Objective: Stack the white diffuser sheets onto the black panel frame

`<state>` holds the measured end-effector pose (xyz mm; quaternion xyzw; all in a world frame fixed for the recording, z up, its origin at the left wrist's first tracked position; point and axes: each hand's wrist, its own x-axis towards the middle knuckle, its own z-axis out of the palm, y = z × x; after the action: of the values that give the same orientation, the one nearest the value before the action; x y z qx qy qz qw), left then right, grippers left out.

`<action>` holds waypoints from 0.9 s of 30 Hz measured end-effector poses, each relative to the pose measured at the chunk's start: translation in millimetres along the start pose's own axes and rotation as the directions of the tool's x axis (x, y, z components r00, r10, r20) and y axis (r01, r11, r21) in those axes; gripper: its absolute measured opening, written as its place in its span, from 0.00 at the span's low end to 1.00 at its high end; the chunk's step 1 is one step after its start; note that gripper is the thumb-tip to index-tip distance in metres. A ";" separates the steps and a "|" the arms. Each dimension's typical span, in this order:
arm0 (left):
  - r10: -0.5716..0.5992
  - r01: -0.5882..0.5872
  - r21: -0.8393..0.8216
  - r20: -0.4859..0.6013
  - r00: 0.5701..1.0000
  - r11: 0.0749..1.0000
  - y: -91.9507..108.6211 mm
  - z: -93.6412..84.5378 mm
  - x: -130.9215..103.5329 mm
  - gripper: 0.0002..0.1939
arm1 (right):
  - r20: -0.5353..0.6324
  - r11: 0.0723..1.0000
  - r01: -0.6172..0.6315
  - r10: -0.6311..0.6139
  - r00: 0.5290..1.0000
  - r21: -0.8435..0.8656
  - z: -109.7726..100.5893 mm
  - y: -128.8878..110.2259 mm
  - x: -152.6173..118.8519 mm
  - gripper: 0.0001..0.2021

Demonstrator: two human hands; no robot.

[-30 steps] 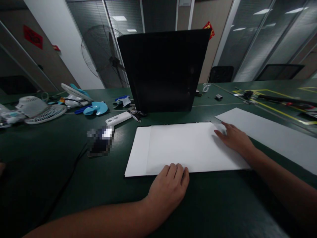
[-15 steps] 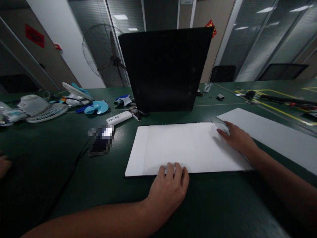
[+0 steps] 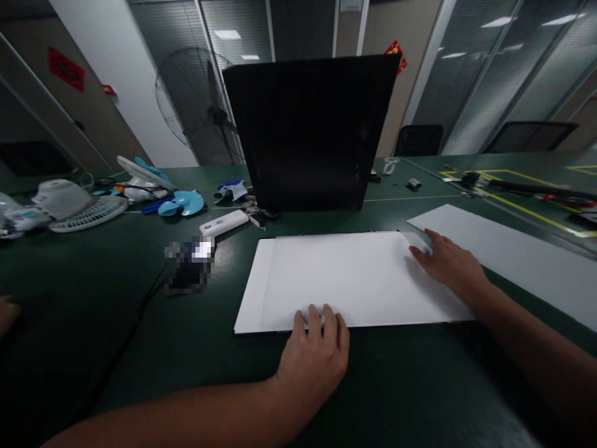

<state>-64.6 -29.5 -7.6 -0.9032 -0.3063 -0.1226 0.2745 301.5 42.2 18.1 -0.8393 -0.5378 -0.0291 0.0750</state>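
A thin white sheet (image 3: 345,280) lies on a flat white panel (image 3: 254,286) with dark edges, on the green table. My left hand (image 3: 314,348) rests its fingertips, slightly parted, on the near edge of the sheet. At the right end, my right hand (image 3: 450,258) lies over the sheet's edge, thumb apart from the fingers. Some of its fingers are hidden behind the hand. A bit of clear film seems to show by its thumb.
Another white sheet (image 3: 517,261) lies to the right. A black monitor-like panel (image 3: 312,137) stands behind. At left are a power bank-like white bar (image 3: 224,223), a pixelated object (image 3: 190,266), blue fan blades (image 3: 181,203) and another person's hand (image 3: 7,312).
The upper sheet has slid a little left over the panel, its left edge now nearer the panel's left end. My left hand has shifted slightly left; my right hand has barely moved.
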 end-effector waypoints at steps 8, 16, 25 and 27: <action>-0.026 0.026 -0.005 -0.006 1.000 1.000 -1.8 -4.8 3.1 0.17 | 0.014 0.997 0.074 -0.074 0.997 0.022 9.3 0.1 2.4 0.42; 0.024 -0.025 -0.047 -0.026 0.999 0.999 -4.7 -4.9 4.2 0.20 | -0.064 0.986 0.145 -0.140 0.988 0.078 14.6 0.8 4.8 0.39; 0.036 -0.033 -0.065 0.034 0.999 0.997 -3.5 -1.8 2.2 0.21 | 0.006 0.975 0.196 -0.198 0.980 0.105 9.7 -5.4 4.5 0.37; 0.039 -0.036 -0.058 0.057 0.998 0.998 -3.7 -1.7 1.5 0.22 | -0.060 0.982 0.185 -0.182 0.981 0.041 12.3 12.8 16.4 0.37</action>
<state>-65.9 -27.3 -4.1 -0.9194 -0.2936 -0.0997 0.2420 319.6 53.6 6.9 -0.7829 -0.6111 -0.0470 0.1065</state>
